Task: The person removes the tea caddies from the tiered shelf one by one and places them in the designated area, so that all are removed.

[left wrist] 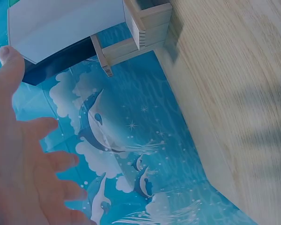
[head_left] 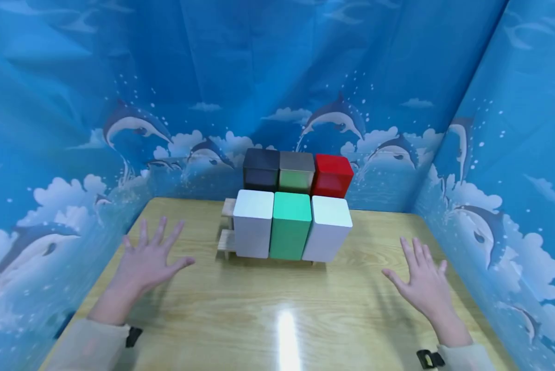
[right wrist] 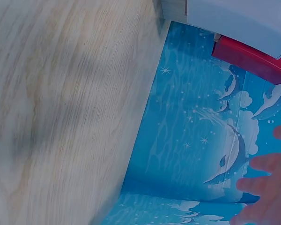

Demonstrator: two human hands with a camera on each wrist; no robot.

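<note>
Find six boxes near the middle of the tabletop (head_left: pixel 222 304), arranged in two rows on a wooden stand (head_left: pixel 228 240). Log the front row, left to right: left white box (head_left: pixel 253 224), green box (head_left: pixel 291 225), right white box (head_left: pixel 327 228), side by side. Log the rear row, same order: navy box (head_left: pixel 261 169), grey-topped box (head_left: pixel 297 171) with a greenish near face, red box (head_left: pixel 333 175). Note the front row standing in the way of the rear row, hiding its lower parts from the head view. Note the left end of the stand projecting beyond the left white box, two ledges exposed.

Observe the left hand (head_left: pixel 150 265) left of the stand, well apart from it, grip spread, thumb towards the boxes. Observe the right hand (head_left: pixel 424 282) right of the boxes, likewise well apart, grip spread.

Record pale sleeves (head_left: pixel 92 344) and dark straps (head_left: pixel 133 336) at both wrists. Record a dolphin-printed backdrop (head_left: pixel 277 62) behind the rear row, continuing along both sides of the tabletop. Record bright glare (head_left: pixel 288 340) on the near tabletop.
</note>
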